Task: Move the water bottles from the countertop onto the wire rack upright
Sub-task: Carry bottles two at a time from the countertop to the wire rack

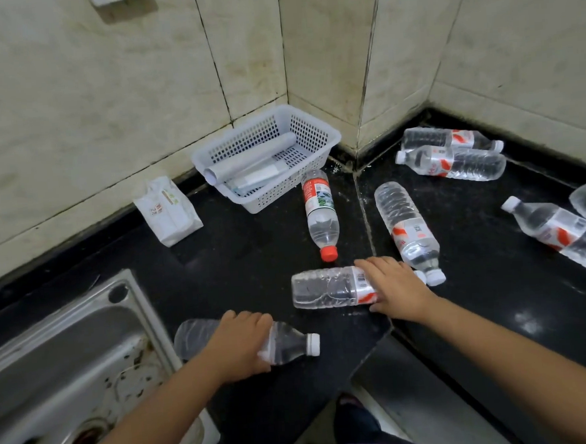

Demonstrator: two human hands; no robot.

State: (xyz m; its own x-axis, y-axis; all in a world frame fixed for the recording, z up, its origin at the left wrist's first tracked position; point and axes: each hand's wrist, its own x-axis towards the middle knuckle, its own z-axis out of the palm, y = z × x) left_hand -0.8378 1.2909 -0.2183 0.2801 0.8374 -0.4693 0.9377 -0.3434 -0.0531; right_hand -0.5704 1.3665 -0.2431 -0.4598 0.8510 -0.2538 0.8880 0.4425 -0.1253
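Note:
Several clear water bottles lie on their sides on the black countertop (252, 245). My left hand (239, 345) grips a white-capped bottle (289, 345) near the front edge, beside the sink. My right hand (396, 285) wraps over the label end of another lying bottle (326, 288). A red-capped bottle (320, 213) lies just beyond it. A white-capped bottle (407, 230) lies to the right of that one. Two more bottles (452, 153) lie in the far corner, and others (560, 233) at the right edge. No wire rack is in view.
A white plastic basket (313, 134) holding rolled paper stands against the tiled wall. A white tissue pack (167, 212) leans by the wall at left. A steel sink (70, 355) fills the lower left. The counter's inner corner edge runs below my hands.

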